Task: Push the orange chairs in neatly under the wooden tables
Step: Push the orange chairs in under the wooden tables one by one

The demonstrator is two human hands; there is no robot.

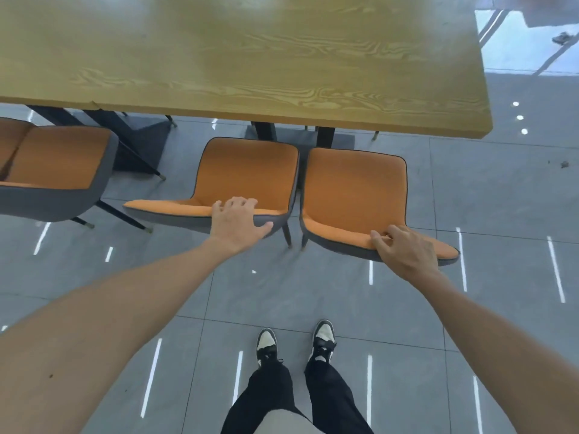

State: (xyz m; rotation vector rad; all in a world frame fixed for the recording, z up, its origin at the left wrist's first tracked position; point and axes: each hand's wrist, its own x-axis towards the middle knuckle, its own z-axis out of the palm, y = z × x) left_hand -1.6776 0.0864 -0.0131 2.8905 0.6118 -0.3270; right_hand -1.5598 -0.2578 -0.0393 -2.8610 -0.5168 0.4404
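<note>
Orange chairs stand side by side near the table (238,57), seats not yet under it. Our left hand (239,222) grips the left chair (247,170) backrest; our right hand (404,250) grips the right chair (354,186) backrest.

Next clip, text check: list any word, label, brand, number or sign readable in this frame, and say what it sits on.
None: no readable text in the head view.
Wooden table: only wood grain.
Two orange chairs under the left hand and right hand: no tags or labels visible.
Black-and-white shoes: no legible logo.
Floor tiles: only white streaks and dots of reflected light, not signs.
</note>
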